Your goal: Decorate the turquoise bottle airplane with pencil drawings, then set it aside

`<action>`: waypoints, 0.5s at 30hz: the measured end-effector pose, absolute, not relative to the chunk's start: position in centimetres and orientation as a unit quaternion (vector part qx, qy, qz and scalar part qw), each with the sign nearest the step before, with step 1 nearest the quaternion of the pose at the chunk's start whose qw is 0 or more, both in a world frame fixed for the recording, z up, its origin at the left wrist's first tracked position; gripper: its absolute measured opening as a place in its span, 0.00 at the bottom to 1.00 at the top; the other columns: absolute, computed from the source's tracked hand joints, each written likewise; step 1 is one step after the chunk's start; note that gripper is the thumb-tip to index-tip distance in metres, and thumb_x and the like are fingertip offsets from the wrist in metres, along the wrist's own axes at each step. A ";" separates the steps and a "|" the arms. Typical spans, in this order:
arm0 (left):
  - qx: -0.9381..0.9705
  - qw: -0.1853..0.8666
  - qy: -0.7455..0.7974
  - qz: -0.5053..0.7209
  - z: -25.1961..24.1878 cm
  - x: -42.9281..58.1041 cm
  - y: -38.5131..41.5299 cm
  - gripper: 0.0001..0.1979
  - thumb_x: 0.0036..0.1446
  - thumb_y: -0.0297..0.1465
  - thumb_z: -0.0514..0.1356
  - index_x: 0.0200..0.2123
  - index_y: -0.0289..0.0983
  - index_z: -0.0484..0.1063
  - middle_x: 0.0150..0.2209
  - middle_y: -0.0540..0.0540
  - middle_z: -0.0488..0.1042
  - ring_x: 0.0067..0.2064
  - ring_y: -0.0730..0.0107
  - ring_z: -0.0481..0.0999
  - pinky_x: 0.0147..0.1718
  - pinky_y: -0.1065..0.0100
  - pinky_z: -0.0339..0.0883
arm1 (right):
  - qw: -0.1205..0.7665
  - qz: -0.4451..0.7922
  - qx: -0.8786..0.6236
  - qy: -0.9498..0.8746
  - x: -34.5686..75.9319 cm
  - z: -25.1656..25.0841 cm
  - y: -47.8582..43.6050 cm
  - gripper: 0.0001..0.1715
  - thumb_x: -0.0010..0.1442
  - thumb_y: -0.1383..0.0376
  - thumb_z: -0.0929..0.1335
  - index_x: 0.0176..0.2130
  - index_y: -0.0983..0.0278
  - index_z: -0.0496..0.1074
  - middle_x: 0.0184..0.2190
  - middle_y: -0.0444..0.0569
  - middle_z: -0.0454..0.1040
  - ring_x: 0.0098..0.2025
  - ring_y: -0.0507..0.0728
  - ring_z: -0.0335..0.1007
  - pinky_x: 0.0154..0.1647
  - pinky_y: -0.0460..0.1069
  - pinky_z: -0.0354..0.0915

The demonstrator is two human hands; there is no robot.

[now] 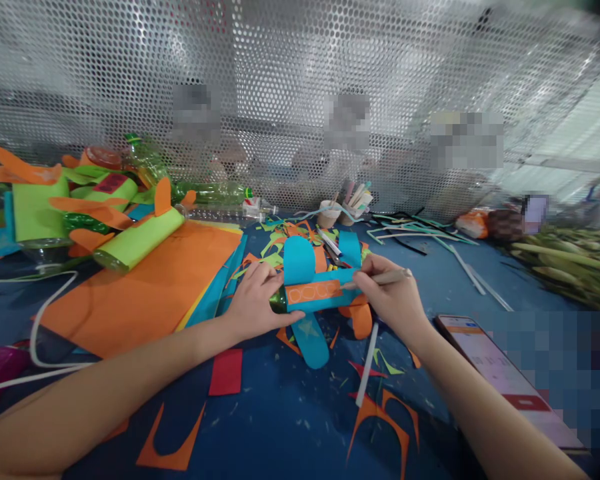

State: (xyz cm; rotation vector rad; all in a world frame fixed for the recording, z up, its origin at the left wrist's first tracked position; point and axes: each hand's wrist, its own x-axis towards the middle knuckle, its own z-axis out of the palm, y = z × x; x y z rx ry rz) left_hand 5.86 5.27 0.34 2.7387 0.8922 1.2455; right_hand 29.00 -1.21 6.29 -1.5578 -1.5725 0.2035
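Note:
A paper-covered bottle plane (316, 293) lies at the table's middle: blue wrap, blue wings, an orange strip with drawn circles. My left hand (254, 301) grips its left end, where green bottle plastic shows. My right hand (391, 295) is closed round a pencil (380, 279) whose tip rests at the right end of the orange strip. A white stick (367, 364) lies on the table just below that hand.
Orange sheets (145, 287) lie at left, with several green and orange bottle planes (135, 241) and empty bottles behind. Paper scraps litter the blue tabletop (290, 427). A phone (505, 373) lies at right, green stalks (565, 263) beyond it. A cup of pens (329, 213) stands before a perforated metal screen.

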 end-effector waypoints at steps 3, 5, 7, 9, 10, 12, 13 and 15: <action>0.873 0.007 0.286 0.394 0.4 5.9 5.2 0.24 0.47 0.50 0.63 0.38 0.36 0.71 0.36 0.44 0.63 0.42 0.56 0.65 0.44 0.53 0.65 | 0.455 0.075 -0.630 -0.624 29.0 6.2 -1.1 0.12 0.50 0.65 0.64 0.20 0.61 0.56 0.16 0.38 0.54 0.20 0.49 0.49 0.20 0.46 0.48; 0.874 0.009 0.288 0.392 0.4 5.9 5.2 0.24 0.47 0.50 0.63 0.38 0.36 0.71 0.35 0.44 0.63 0.42 0.56 0.65 0.44 0.53 0.65 | 0.461 0.070 -0.632 -0.619 28.9 6.2 -1.1 0.12 0.50 0.65 0.64 0.20 0.60 0.56 0.15 0.38 0.53 0.19 0.50 0.48 0.20 0.46 0.48; 0.874 0.009 0.290 0.390 0.4 5.8 5.2 0.25 0.47 0.51 0.63 0.37 0.35 0.71 0.35 0.44 0.63 0.42 0.56 0.65 0.44 0.53 0.65 | 0.467 0.078 -0.631 -0.615 28.7 6.1 -1.1 0.12 0.51 0.65 0.64 0.20 0.60 0.56 0.15 0.38 0.53 0.19 0.49 0.49 0.20 0.46 0.48; 0.875 0.007 0.291 0.386 0.4 5.8 5.2 0.25 0.47 0.51 0.63 0.37 0.35 0.71 0.34 0.44 0.63 0.42 0.55 0.65 0.44 0.53 0.65 | 0.473 0.099 -0.627 -0.611 28.5 6.0 -1.1 0.11 0.51 0.65 0.64 0.21 0.60 0.56 0.15 0.38 0.55 0.18 0.49 0.50 0.19 0.46 0.49; 0.875 0.005 0.292 0.385 0.4 5.8 5.2 0.25 0.47 0.51 0.63 0.37 0.35 0.71 0.34 0.44 0.63 0.42 0.55 0.65 0.44 0.53 0.65 | 0.475 0.106 -0.626 -0.609 28.4 6.0 -1.1 0.11 0.51 0.65 0.64 0.21 0.60 0.57 0.15 0.37 0.55 0.17 0.49 0.50 0.19 0.46 0.49; 0.875 0.004 0.294 0.384 0.5 5.8 5.2 0.25 0.47 0.51 0.64 0.37 0.35 0.71 0.34 0.44 0.63 0.42 0.55 0.65 0.44 0.54 0.65 | 0.480 0.116 -0.622 -0.608 28.3 5.8 -1.1 0.12 0.52 0.65 0.65 0.21 0.60 0.57 0.14 0.37 0.56 0.17 0.49 0.51 0.18 0.46 0.50; 0.875 0.004 0.294 0.385 0.5 5.9 5.2 0.25 0.47 0.50 0.64 0.37 0.35 0.71 0.34 0.44 0.63 0.42 0.55 0.65 0.44 0.53 0.65 | 0.487 0.120 -0.617 -0.606 28.2 5.8 -1.1 0.13 0.53 0.65 0.65 0.21 0.60 0.57 0.14 0.38 0.56 0.17 0.49 0.52 0.18 0.46 0.50; 0.874 0.002 0.294 0.386 0.5 5.9 5.2 0.25 0.46 0.50 0.64 0.38 0.34 0.71 0.34 0.44 0.63 0.42 0.55 0.65 0.44 0.54 0.65 | 0.517 0.123 -0.598 -0.600 27.9 5.8 -1.3 0.14 0.56 0.63 0.65 0.22 0.60 0.58 0.15 0.38 0.59 0.17 0.50 0.54 0.19 0.46 0.53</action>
